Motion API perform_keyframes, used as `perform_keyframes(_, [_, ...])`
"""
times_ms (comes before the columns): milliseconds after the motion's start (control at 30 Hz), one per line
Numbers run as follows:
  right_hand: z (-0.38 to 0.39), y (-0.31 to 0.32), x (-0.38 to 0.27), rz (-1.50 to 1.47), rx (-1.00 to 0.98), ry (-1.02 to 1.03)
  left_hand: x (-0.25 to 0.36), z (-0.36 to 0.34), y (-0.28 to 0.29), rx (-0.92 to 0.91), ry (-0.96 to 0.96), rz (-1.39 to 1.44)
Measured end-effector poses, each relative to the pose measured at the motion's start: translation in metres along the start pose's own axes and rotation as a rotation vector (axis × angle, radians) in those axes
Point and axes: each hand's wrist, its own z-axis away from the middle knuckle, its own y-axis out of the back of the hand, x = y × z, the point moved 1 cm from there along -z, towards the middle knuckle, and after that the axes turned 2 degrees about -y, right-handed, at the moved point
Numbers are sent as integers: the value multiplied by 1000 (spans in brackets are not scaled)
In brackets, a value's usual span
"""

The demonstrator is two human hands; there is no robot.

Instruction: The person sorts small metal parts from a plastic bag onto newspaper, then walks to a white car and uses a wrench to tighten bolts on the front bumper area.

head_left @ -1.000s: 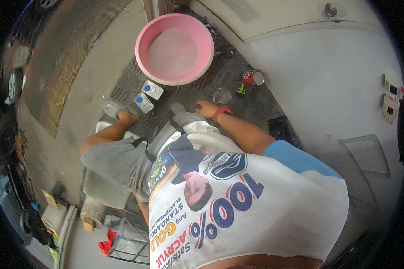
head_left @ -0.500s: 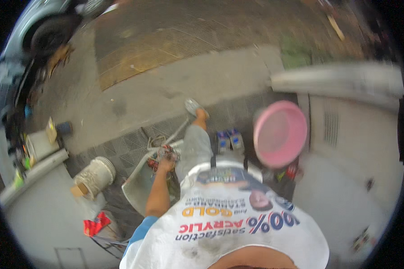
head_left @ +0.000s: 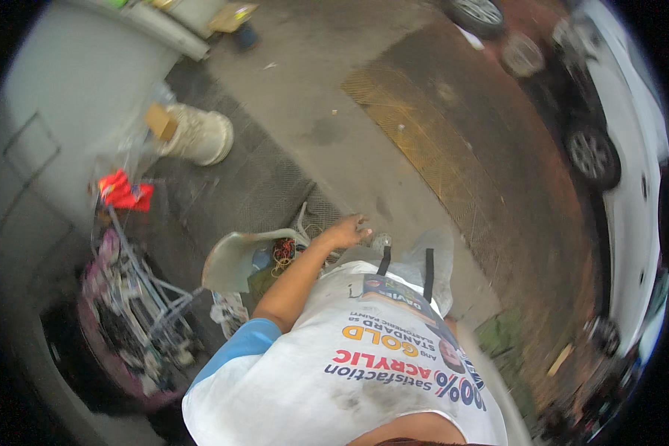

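Observation:
My left hand (head_left: pixel 343 233) is stretched forward past my waist, its fingers apart and nothing visible in them. Close beside that forearm stands a whitish plastic chair (head_left: pixel 227 260). On its seat lie a tangle of red cord (head_left: pixel 283 248) and a loop of pale string (head_left: pixel 281 266). My right hand is out of view; only a sliver of skin shows beside my shirt on that side.
To the left are a dirty white bucket (head_left: pixel 212 139), a small cardboard box (head_left: pixel 160 122), a red packet (head_left: pixel 124 191) and a metal frame (head_left: pixel 143 271) over a cluttered pink tub (head_left: pixel 97 279). A white car (head_left: pixel 632 238) and loose wheels (head_left: pixel 479 13) stand right.
My view has swung to the right, bringing the car in. My left hand has come away from the cords on the chair. The pink basin and the two blue-and-grey boxes are out of view.

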Motion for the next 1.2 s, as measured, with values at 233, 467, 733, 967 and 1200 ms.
perform_keyframes(233, [-134, 50, -223, 167, -22, 59, -97, -20, 56, 659, 500, 434])
perform_keyframes(467, [-317, 46, -466, 1080, 69, 393, -205, -47, -30, 434, 1099, 867])
perform_keyframes(733, [-413, -175, -882, 1112, 62, 689, -108, -201, 142, 797, 850, 605])
perform_keyframes(967, [-445, -387, -1145, 877, -37, 885, -208, -336, 272, 501, 816, 693])
perform_keyframes(1200, [-463, -464, -1221, 1057, -152, 890, -234, -435, 621, 633, 896, 527])
